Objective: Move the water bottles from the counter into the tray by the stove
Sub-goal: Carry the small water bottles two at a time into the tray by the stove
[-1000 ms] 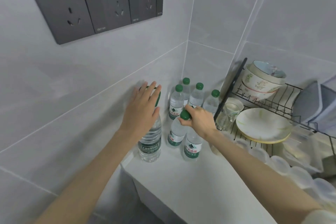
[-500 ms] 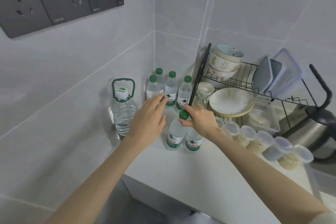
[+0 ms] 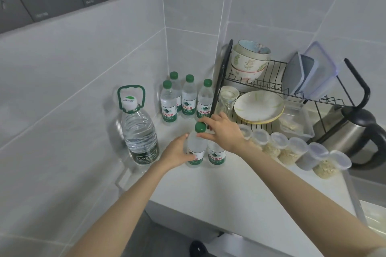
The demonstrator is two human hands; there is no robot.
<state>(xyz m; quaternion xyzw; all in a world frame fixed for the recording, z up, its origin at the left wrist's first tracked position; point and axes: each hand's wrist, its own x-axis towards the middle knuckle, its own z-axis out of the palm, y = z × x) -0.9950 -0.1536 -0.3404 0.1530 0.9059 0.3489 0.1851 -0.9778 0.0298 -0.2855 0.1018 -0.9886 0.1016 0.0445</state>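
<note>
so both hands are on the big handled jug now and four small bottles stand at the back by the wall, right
Not quite. In the head view both hands are on a small green-capped bottle at the front: the left hand wraps its body and the right hand pinches near its cap. The big handled jug stands untouched beside them. The four small bottles at the back are as you say.

Both hands (image 3: 177, 152) on one small green-capped bottle (image 3: 196, 148), upright.

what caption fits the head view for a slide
Both hands, left and right, close on a small water bottle on the counter.
</note>
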